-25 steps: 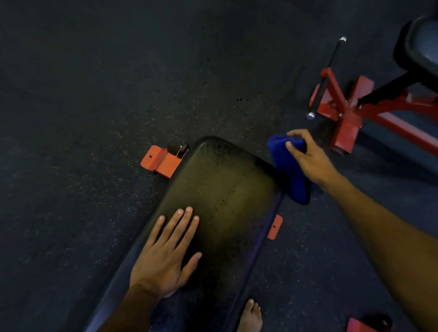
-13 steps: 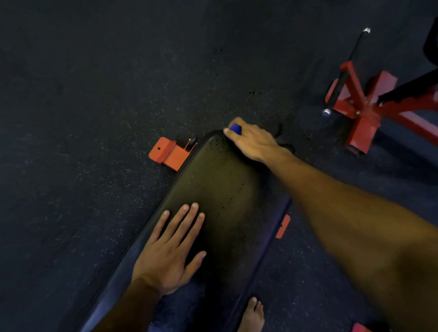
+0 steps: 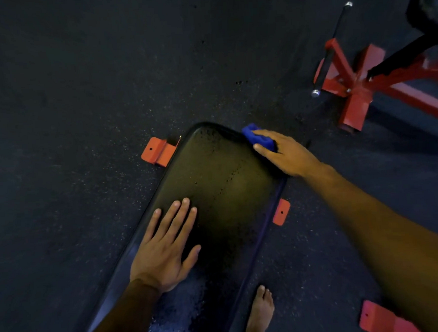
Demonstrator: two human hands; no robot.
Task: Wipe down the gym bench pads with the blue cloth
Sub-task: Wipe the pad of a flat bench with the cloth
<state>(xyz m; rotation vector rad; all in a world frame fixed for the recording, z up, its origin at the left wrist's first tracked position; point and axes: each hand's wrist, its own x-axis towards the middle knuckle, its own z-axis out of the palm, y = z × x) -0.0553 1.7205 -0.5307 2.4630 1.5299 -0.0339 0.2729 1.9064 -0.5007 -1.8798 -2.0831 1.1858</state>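
Observation:
A long black bench pad (image 3: 221, 181) runs from the bottom left up to the middle of the view, its surface speckled with droplets. My right hand (image 3: 286, 154) presses the bunched blue cloth (image 3: 258, 137) onto the pad's far right corner; most of the cloth is hidden under my fingers. My left hand (image 3: 166, 248) lies flat, fingers spread, on the pad's left side nearer to me, holding nothing.
Orange floor brackets (image 3: 158, 151) of the bench frame stick out at the far left, and another (image 3: 281, 211) on the right side. A red frame (image 3: 356, 85) of a second bench stands at the upper right. A bare foot (image 3: 260, 314) rests on the dark rubber floor by the pad.
My right hand with the cloth swept from the pad's right edge to its far end, then back toward the far right corner. My left hand stayed flat on the pad.

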